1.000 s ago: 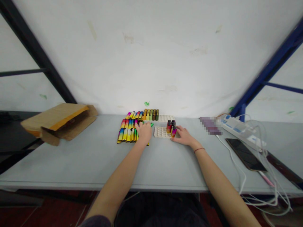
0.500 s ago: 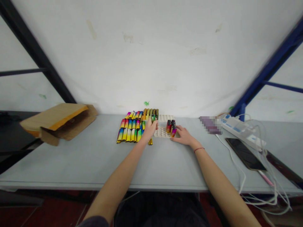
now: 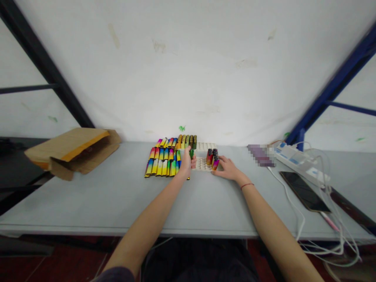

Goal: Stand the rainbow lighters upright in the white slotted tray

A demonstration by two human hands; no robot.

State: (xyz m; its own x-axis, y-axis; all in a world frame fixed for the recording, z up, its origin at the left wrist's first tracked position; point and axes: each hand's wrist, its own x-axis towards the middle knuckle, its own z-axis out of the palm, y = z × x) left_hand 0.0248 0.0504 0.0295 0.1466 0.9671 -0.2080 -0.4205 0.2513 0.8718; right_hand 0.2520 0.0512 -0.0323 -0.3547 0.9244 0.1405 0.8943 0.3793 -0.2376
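Note:
My left hand (image 3: 187,162) is closed around a small shiny green tube (image 3: 191,153), most of it hidden by the fingers. It is over the left end of a white tray (image 3: 201,163) with rows of round holes. Near the tray's right end, several red-purple tubes with black tops (image 3: 212,157) stand upright. Beside them rests my right hand (image 3: 227,168), its thumb and fingers spread against the tray's right end and the nearest tube. Left of my left hand lie rows of shiny rainbow-coloured tubes (image 3: 160,166), partly hidden behind the hand.
Behind, gold-topped tubes (image 3: 186,141) stand in rows beside another pale holed tray (image 3: 207,146). An opened cardboard mailer (image 3: 70,150) lies on the left. To the right are a phone (image 3: 304,190), a power strip (image 3: 302,162), loose white cables (image 3: 289,196) and a purple blurred item (image 3: 261,155).
My left hand has turned and come slightly lower and nearer, with the green tube still in it. My right hand and the upright tubes have stayed in place.

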